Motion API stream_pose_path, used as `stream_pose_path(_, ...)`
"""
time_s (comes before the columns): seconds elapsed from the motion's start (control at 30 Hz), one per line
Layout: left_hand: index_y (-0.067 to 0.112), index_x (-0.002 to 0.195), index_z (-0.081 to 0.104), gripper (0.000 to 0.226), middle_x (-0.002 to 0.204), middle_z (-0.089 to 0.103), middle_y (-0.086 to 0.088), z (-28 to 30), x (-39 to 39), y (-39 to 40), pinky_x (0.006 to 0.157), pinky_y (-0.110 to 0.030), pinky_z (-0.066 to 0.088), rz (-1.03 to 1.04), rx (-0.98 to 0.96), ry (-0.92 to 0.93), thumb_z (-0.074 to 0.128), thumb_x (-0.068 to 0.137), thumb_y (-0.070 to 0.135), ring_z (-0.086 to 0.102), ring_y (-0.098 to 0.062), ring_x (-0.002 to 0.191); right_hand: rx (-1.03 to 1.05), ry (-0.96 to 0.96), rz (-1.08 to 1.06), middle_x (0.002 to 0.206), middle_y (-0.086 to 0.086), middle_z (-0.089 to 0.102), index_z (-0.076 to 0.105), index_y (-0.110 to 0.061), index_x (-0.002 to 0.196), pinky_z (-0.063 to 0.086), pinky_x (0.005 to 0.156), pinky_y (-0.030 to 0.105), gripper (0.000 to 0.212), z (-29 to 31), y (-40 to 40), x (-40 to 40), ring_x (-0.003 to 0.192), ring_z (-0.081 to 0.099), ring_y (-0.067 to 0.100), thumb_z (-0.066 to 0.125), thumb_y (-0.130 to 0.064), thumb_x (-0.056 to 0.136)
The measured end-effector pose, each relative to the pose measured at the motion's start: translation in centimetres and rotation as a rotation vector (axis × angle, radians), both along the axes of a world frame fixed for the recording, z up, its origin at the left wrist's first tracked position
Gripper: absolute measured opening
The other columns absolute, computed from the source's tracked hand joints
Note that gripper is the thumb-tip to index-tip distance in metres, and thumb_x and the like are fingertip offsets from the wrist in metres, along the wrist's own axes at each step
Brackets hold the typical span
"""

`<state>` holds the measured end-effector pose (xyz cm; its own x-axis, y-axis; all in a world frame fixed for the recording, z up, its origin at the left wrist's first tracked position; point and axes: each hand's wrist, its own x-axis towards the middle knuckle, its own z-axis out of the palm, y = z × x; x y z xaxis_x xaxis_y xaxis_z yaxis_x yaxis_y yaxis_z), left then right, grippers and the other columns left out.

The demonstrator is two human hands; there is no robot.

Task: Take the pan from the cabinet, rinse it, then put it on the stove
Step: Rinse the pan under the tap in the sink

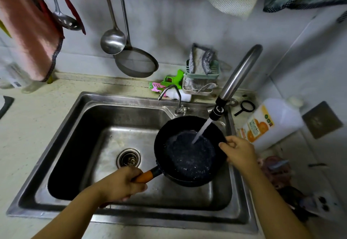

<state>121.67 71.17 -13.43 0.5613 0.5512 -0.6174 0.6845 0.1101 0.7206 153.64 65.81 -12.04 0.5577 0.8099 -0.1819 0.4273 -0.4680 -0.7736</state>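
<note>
A black pan (187,156) with an orange handle is held over the right half of the steel sink (78,118). Water runs from the curved steel faucet (238,75) into the pan and pools on its speckled bottom. My left hand (122,182) is closed around the orange handle at the pan's near left. My right hand (238,150) pinches the pan's right rim with fingers and thumb. The pan is tilted slightly toward me.
The sink drain (128,158) lies left of the pan. A small second tap (172,94) stands behind it. A detergent jug (270,124) lies on the right counter. A sponge caddy (202,75), ladle (112,41) and strainer (137,62) line the back wall.
</note>
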Motion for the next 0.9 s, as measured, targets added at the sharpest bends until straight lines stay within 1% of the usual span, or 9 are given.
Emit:
stream_pose_path(0.1,0.021,0.068,0.053,0.018,0.045,0.050,0.004,-0.6,0.4,-0.7,0.042,-0.021,0.037,-0.036,-0.069,-0.038,0.063,0.084,0.021,0.044,-0.008,0.038,0.018,-0.181,-0.016,0.052,0.011,0.056,0.059,-0.013,0.053,0.051,0.063,0.035,0.024,1.3,-0.4,0.4,0.055,0.053,0.026,0.065,-0.009,0.077)
stream_pose_path(0.2,0.027,0.062,0.055,0.023,0.053,0.050,0.004,-1.5,1.1,-1.4,0.044,-0.023,0.036,-0.003,-0.075,-0.074,0.064,0.082,0.018,0.044,-0.010,0.042,0.047,-0.301,-0.007,0.044,0.008,0.042,0.039,-0.016,0.040,0.044,0.059,0.032,0.041,2.0,-1.3,0.6,0.053,0.045,0.024,0.064,-0.006,0.072)
stream_pose_path(0.27,0.024,0.064,0.050,0.025,0.051,0.044,0.004,-2.0,1.4,-1.4,0.045,-0.020,0.035,0.000,0.044,-0.043,0.064,0.084,0.019,0.042,-0.007,0.044,0.054,-0.300,-0.002,0.042,0.002,0.037,0.034,-0.019,0.040,0.039,0.057,0.031,0.045,1.5,-1.9,0.9,0.050,0.040,0.020,0.063,-0.003,0.072)
stream_pose_path(0.37,0.029,0.068,0.045,0.025,0.057,0.045,0.006,-1.9,1.5,-0.6,0.050,-0.017,0.034,-0.100,0.325,0.060,0.064,0.085,0.029,0.043,-0.005,0.047,0.084,-0.161,-0.074,0.047,0.008,0.051,0.051,-0.014,0.047,0.049,0.059,0.036,0.034,-0.3,-2.2,1.1,0.051,0.048,0.023,0.064,0.000,0.075)
stream_pose_path(0.47,0.031,0.076,0.047,0.018,0.064,0.047,0.008,-0.6,0.9,1.2,0.056,-0.022,0.036,-0.211,0.528,0.203,0.062,0.084,0.037,0.047,-0.007,0.058,0.088,0.028,-0.146,0.064,0.017,0.064,0.067,0.003,0.077,0.056,0.066,0.049,0.008,-1.6,-1.9,0.2,0.061,0.058,0.030,0.062,-0.001,0.081)
stream_pose_path(0.53,0.026,0.081,0.052,0.016,0.068,0.049,0.008,0.7,0.5,2.4,0.061,-0.025,0.039,-0.290,0.578,0.273,0.061,0.084,0.040,0.050,-0.011,0.063,0.069,0.148,-0.175,0.061,0.004,0.063,0.069,-0.006,0.076,0.056,0.056,0.036,0.014,-2.2,-1.5,-0.6,0.057,0.057,0.023,0.059,0.001,0.084)
stream_pose_path(0.6,0.027,0.076,0.053,0.016,0.068,0.053,0.006,2.5,0.1,3.3,0.057,-0.023,0.041,-0.296,0.500,0.293,0.062,0.084,0.037,0.052,-0.012,0.059,0.014,0.190,-0.170,0.056,0.001,0.060,0.068,-0.010,0.068,0.052,0.047,0.027,0.020,-2.7,-1.2,-1.3,0.050,0.055,0.018,0.060,0.001,0.083)
stream_pose_path(0.73,0.027,0.070,0.054,0.017,0.064,0.054,0.003,4.7,-0.7,3.7,0.049,-0.018,0.044,-0.277,0.256,0.285,0.063,0.085,0.029,0.050,-0.012,0.051,-0.087,0.139,-0.135,0.045,0.011,0.052,0.065,0.010,0.080,0.044,0.037,0.015,0.011,-2.8,-1.1,-2.2,0.031,0.049,0.011,0.062,-0.001,0.079)
stream_pose_path(0.9,0.022,0.075,0.057,0.014,0.064,0.055,0.002,3.4,-1.6,2.9,0.047,-0.021,0.043,-0.231,0.104,0.234,0.065,0.082,0.031,0.049,-0.009,0.044,-0.113,-0.007,-0.066,0.045,0.015,0.053,0.062,0.011,0.066,0.045,0.045,0.026,0.023,-1.8,-0.8,-1.7,0.035,0.049,0.019,0.063,-0.008,0.077)
